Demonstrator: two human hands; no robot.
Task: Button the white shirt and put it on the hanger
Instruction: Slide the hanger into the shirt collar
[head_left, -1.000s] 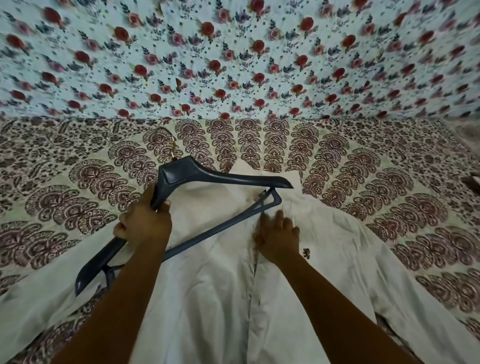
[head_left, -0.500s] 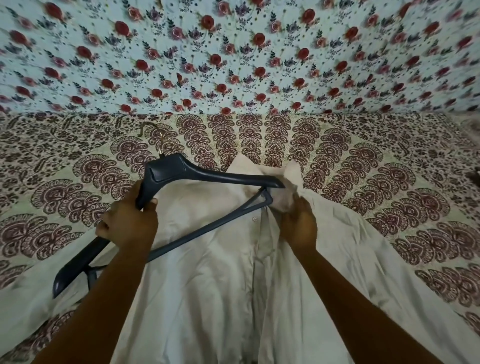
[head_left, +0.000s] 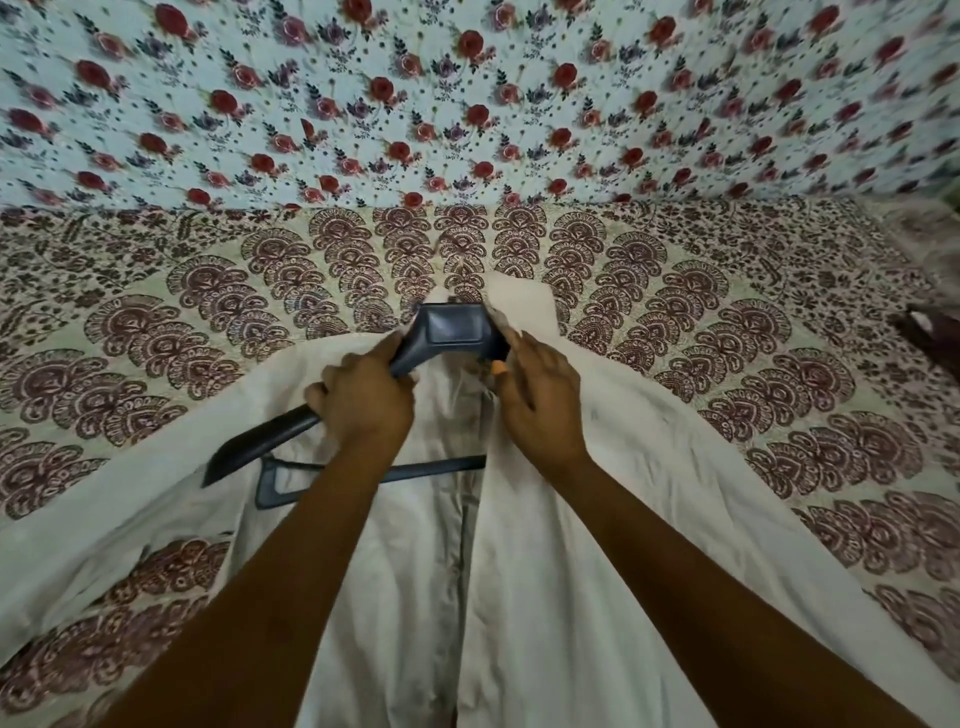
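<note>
**Hanger half inside the open shirt**

The white shirt (head_left: 597, 519) lies spread on the bed cover (head_left: 156, 322), its collar toward the far edge of the bed, its front open down the middle. The dark hanger (head_left: 452, 335) sits at the collar, with its right arm hidden under the right shirt front. Its left arm and the bottom bar lie uncovered on the left front.

The left hand (head_left: 363, 402) has its fingers curled around the left arm of the hanger, just below the neck. The right hand (head_left: 540, 400) holds the edge of the right shirt front near the collar, with the thumb against the hanger neck; how firmly it grips, I cannot tell.

The left sleeve reaches to the left edge of the bed. Beyond the collar, patterned cover runs to the flowered cloth (head_left: 467, 93) on the wall.
</note>
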